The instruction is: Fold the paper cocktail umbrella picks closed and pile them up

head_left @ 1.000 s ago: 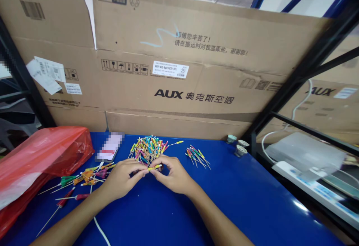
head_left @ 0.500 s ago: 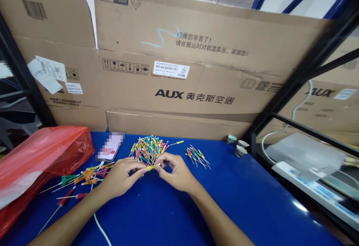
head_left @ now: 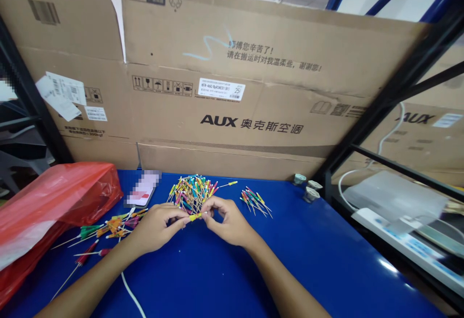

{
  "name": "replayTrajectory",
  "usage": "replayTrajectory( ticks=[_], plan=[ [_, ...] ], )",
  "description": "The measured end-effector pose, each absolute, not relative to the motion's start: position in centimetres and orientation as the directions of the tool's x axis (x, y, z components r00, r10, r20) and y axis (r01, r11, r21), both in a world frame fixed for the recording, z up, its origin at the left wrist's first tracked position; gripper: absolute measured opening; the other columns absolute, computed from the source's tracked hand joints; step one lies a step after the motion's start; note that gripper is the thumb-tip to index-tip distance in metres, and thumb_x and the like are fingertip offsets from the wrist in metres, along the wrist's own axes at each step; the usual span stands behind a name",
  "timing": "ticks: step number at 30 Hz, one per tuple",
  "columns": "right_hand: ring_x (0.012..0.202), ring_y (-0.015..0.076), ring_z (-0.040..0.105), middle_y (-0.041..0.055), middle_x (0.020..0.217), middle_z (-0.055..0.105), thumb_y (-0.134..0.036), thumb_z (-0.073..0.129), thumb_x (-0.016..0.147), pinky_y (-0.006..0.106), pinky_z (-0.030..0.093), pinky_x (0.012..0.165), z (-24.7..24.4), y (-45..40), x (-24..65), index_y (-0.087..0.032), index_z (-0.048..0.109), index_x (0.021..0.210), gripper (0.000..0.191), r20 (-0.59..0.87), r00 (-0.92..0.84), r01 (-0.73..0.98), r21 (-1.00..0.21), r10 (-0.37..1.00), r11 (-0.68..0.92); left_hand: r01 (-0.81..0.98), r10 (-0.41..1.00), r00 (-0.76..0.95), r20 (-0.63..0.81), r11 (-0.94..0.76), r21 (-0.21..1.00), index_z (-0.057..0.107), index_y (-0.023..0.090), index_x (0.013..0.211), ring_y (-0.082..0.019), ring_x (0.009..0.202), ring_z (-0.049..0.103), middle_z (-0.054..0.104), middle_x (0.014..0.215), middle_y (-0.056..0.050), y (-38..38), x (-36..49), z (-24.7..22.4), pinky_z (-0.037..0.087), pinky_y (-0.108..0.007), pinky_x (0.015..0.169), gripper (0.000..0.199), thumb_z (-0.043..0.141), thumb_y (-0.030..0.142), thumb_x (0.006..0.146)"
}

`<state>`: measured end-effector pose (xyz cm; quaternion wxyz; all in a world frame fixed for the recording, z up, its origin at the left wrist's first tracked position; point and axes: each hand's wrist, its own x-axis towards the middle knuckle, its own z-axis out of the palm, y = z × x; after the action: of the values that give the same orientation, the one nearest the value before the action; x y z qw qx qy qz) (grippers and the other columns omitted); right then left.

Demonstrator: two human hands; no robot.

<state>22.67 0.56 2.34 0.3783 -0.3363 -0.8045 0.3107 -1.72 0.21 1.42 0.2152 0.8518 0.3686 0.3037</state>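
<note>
A small yellow paper umbrella is pinched between both hands above the blue table. My left hand grips its left end with thumb and fingers. On its right end, the fingertips of my right hand are closed. Just behind the hands lies a large pile of folded colourful paper umbrellas on sticks. A smaller bunch of folded umbrellas rests to the right. Partly opened orange, green and pink umbrellas lie beside my left forearm, and a red one is nearer the front.
A red plastic bag covers the table's left side, beside a phone with a white cable. Three small pale cups stand at the back right. Cardboard walls the rear; a power strip lies right.
The fingers of my right hand have shifted slightly on the yellow umbrella, and the white tip seen between them earlier is now hidden. Otherwise the hands hold nearly the same place.
</note>
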Motion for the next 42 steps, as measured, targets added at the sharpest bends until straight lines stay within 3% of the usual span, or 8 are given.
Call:
replayTrajectory(
  ticks=[6,10,14,17,20,26,32,42],
  plan=[
    [0.066,0.0123,0.055,0.0003,0.076,0.065,-0.011,0.056,0.083,0.023,0.045,0.063,2.5,1.0,23.5,-0.018,0.063,0.084,0.010,0.358,-0.491,0.381,-0.732,0.794,0.565,0.520,0.751,0.587,0.303,-0.636,0.570,0.077,0.028,0.095,-0.020,0.078,0.067,0.076,0.086,-0.002,0.6,-2.8,1.9,0.044,-0.028,0.071,0.023,0.056,0.038,0.093],
    [0.063,0.0117,0.058,-0.0012,0.076,0.067,-0.007,0.058,0.078,0.022,0.044,0.061,1.9,0.8,23.1,-0.019,0.066,0.085,0.017,0.199,-0.656,0.444,-0.678,0.728,0.585,0.516,0.818,0.511,0.265,-0.538,0.667,0.077,0.024,0.089,-0.018,0.067,0.064,0.075,0.076,-0.002,0.8,-3.2,2.0,0.043,-0.025,0.061,0.028,0.055,0.042,0.093],
    [0.072,0.0147,0.063,0.0005,0.081,0.071,-0.016,0.062,0.084,0.026,0.048,0.072,1.7,0.7,22.7,-0.022,0.069,0.093,0.013,0.196,-0.709,0.495,-0.545,0.677,0.677,0.464,0.862,0.423,0.280,-0.471,0.750,0.076,0.020,0.087,-0.016,0.063,0.062,0.073,0.072,-0.002,1.2,-3.4,1.8,0.043,-0.023,0.056,0.031,0.056,0.045,0.091],
    [0.094,0.0197,0.065,0.0050,0.098,0.073,-0.027,0.053,0.094,0.033,0.046,0.088,2.0,1.6,23.8,-0.023,0.069,0.105,0.019,0.304,-0.574,0.654,-0.388,0.760,0.649,0.438,0.880,0.384,0.279,-0.440,0.784,0.075,0.019,0.086,-0.015,0.060,0.060,0.072,0.071,-0.002,1.5,-3.5,1.7,0.043,-0.022,0.055,0.033,0.056,0.045,0.091],
    [0.111,0.0246,0.061,0.0126,0.120,0.068,-0.033,0.040,0.101,0.040,0.041,0.099,1.7,3.4,25.2,-0.020,0.064,0.122,0.034,0.386,-0.321,0.877,-0.224,0.865,0.425,0.443,0.892,0.369,0.262,-0.416,0.794,0.075,0.019,0.089,-0.014,0.058,0.058,0.071,0.070,-0.002,1.5,-3.3,1.7,0.042,-0.022,0.055,0.034,0.056,0.046,0.091],
    [0.133,0.0336,0.044,0.0184,0.147,0.047,-0.048,0.037,0.099,0.047,0.034,0.104,-0.7,6.2,25.5,-0.016,0.048,0.142,0.055,0.303,-0.182,0.981,-0.009,0.935,0.194,0.459,0.881,0.402,0.248,-0.428,0.778,0.076,0.019,0.090,-0.016,0.062,0.061,0.073,0.073,-0.003,1.1,-2.6,1.6,0.043,-0.023,0.056,0.034,0.056,0.046,0.092],
    [0.118,0.0328,0.057,0.0210,0.126,0.062,-0.050,0.030,0.101,0.042,0.041,0.095,-1.3,6.1,25.4,-0.013,0.064,0.117,0.054,0.235,-0.100,0.995,-0.003,0.967,0.104,0.484,0.867,0.434,0.246,-0.454,0.748,0.076,0.019,0.086,-0.015,0.063,0.061,0.073,0.073,-0.003,0.9,-2.4,1.4,0.043,-0.023,0.057,0.034,0.054,0.044,0.093],
    [0.088,0.0299,0.070,0.0202,0.096,0.073,-0.044,0.042,0.099,0.033,0.046,0.075,-0.1,5.2,28.5,-0.012,0.071,0.097,0.043,0.179,0.062,0.994,-0.096,0.982,-0.045,0.483,0.856,0.459,0.240,-0.467,0.741,0.075,0.021,0.085,-0.015,0.061,0.060,0.073,0.072,-0.002,0.8,-2.3,1.1,0.042,-0.022,0.055,0.032,0.055,0.045,0.093]
  ],
)
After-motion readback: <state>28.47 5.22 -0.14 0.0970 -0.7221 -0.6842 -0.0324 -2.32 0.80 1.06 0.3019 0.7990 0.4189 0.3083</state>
